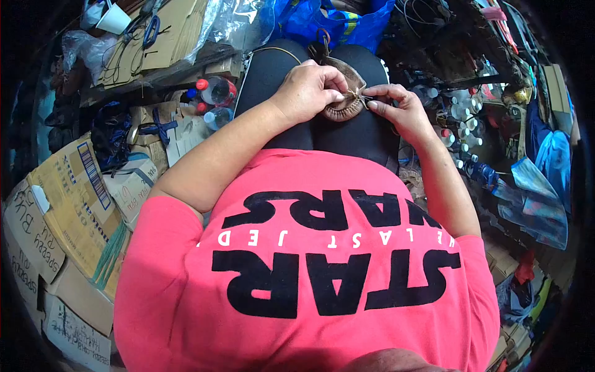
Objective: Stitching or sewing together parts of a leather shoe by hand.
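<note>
This looks like a crowded home workshop or storeroom for handcraft, with goods heaped close around the seated person. At nine o'clock lie flattened cardboard boxes point(68, 204), some scrawled with marker. At eleven o'clock more cardboard point(164, 31) is stacked with scissors point(150, 30) and a white cup point(114, 20) on top, and plastic bottles point(215, 93) with red caps lie just below. A blue bag point(322, 22) sits at twelve o'clock. At two o'clock small bottles point(462, 115) stand crowded together, and at three o'clock blue plastic sheeting point(536, 198) and cloth pile up.
</note>
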Demonstrator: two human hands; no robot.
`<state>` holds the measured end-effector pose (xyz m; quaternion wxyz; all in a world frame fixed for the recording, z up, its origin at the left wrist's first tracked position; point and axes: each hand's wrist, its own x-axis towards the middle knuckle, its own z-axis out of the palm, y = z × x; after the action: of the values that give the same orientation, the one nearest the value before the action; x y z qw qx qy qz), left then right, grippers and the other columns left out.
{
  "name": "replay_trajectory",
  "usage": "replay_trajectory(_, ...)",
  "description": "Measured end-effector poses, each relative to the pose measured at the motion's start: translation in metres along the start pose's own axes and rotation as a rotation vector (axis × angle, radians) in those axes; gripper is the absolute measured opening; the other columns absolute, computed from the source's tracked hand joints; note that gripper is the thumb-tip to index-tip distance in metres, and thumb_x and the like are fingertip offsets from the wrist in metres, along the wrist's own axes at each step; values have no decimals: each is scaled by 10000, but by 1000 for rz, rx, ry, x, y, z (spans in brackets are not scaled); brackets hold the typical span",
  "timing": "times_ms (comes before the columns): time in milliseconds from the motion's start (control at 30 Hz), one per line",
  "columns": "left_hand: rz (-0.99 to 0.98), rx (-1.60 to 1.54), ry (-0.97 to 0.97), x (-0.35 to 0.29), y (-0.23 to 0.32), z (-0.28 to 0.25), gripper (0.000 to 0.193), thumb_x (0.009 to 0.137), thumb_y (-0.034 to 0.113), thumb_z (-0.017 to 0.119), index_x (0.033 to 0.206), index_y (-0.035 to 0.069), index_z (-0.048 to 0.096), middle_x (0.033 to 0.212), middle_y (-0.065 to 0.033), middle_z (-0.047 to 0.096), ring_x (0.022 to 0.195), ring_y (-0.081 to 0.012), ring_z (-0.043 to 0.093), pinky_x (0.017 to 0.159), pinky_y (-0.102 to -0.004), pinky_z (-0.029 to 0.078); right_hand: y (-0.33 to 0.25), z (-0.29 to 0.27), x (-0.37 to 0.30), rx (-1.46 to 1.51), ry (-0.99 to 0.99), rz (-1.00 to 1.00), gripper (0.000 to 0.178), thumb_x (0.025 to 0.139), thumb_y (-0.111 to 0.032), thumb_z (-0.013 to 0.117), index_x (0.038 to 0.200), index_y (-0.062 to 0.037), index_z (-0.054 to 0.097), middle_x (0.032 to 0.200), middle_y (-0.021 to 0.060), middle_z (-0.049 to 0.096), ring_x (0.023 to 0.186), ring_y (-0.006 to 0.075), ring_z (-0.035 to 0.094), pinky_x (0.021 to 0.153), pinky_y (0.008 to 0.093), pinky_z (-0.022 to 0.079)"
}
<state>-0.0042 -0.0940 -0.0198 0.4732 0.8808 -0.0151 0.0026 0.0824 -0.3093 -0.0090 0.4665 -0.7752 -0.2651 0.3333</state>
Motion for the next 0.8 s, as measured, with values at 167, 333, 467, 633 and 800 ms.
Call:
replay_trajectory(167,-186,-325,-50,3,-4,12,90,762,44,670,844,17,645,751,-59,648,697,-110,614,649,-254,490,4,9,3,151,52,-48,220,801,-73,696,1020,-52,686,895,26,656,827,89,570,754,240,461)
replay_trajectory(333,-98,-153,-94,13,9,6,107,740,42,674,844,29,649,761,-85,645,708,-151,624,662,-278,496,-5,-3,12,188,-82,80,204,801,-72,701,1000,-40,667,917,0,645,818,63,550,772,227,446)
replay_trajectory(467,209,262,-89,16,25,-3,138,705,75,675,843,69,666,765,-111,639,755,-241,608,714,-352,498,-24,-8,15,-50,-139,74,179,788,-79,713,945,-11,659,855,-5,636,781,62,545,730,219,442)
replay_trajectory(633,329,329,-113,18,15,-13,63,737,115,655,779,71,638,792,-86,629,820,-283,566,756,-385,456,-4,-15,16,-44,-56,-95,105,793,-87,712,847,-20,651,768,-11,597,729,68,533,678,223,441)
replay_trajectory(800,167,304,-198,12,15,-17,77,796,116,619,849,62,605,785,-118,626,812,-309,582,716,-400,464,9,-22,7,92,-32,-48,141,805,-104,711,889,-29,626,841,-16,496,761,73,503,668,234,426)
